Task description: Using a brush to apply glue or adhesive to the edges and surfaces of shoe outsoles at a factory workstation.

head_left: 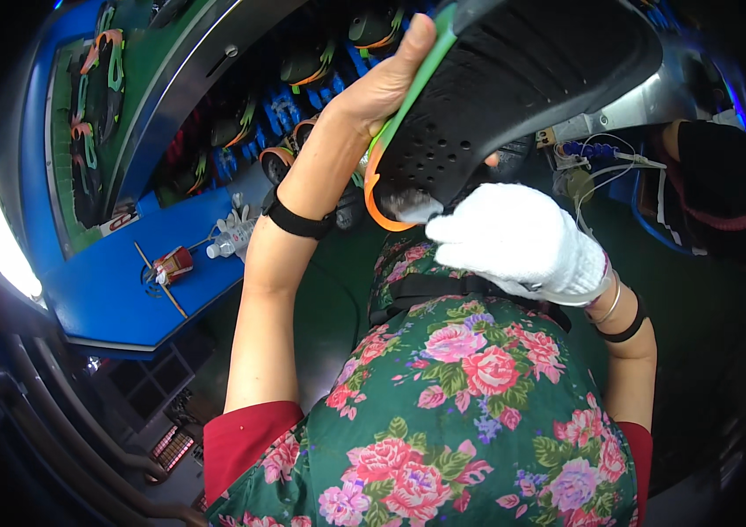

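Note:
A black shoe (452,123) with a dotted patch of small round holes is held up in front of me. Its edge is green along the upper side and orange near the lower tip. My left hand (386,83), bare, grips it by the green edge, thumb pointing up. My right hand (518,235), in a white knit glove, is closed at the shoe's lower tip. From its fingertips a small whitish piece (423,211) pokes out against the black surface beside a greyish smear. What that piece is I cannot make out. Part of the shoe runs out of the picture's top.
At the left stands a blue table (109,285) with a clear plastic bottle (231,241), a red container (173,265) and a thin stick. Several black shoes with orange and green trim (307,66) hang behind. Coiled cables (597,154) lie to the right, near another person (716,189).

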